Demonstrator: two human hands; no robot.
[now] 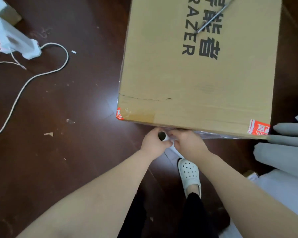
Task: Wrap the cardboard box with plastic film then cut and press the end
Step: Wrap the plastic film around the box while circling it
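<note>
A large brown cardboard box (201,71) with black lettering and red tape at its near corners stands on the dark wooden floor. Clear plastic film (218,135) runs along its near side below the top edge. My left hand (153,141) grips the film roll (162,136), whose open white core end faces up, right at the box's near side. My right hand (186,141) sits beside the roll with fingers curled on the film close to the box. Metal scissors (213,17) lie on top of the box at the far end.
A white power strip (15,40) and its looping white cable (41,74) lie on the floor to the left. Grey curtain folds (287,152) hang at the right. My foot in a white clog (189,174) stands just below my hands. Small scraps dot the floor.
</note>
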